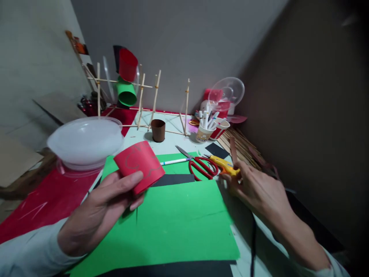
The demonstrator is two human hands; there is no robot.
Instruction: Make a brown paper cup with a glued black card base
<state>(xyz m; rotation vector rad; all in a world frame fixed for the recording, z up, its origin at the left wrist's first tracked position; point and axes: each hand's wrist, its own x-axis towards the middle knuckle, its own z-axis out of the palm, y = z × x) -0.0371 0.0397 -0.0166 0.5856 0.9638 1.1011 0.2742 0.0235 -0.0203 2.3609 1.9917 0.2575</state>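
Note:
My left hand [106,204] grips a red paper tube [141,161] that has curved pencil lines drawn on it, thumb across its front. On the right, my right hand [250,184] has its fingers wrapped round a yellow hot glue gun [223,164], whose nozzle points left. A dark cord [253,238] hangs below that hand. Just left of the glue gun lie red-handled scissors [201,166], partly opened. A white marker [175,161] rests beside them. Green paper sheets [178,223] spread under both hands, with black paper [173,179] between them.
A brown paper cup shape [158,130] stands at the middle back, before a frame of thin sticks [155,96]. A stack of plastic lids [86,140] is at left. At right are a cup of markers [205,132] and wooden strips [242,148]. A wall [178,46] closes the back.

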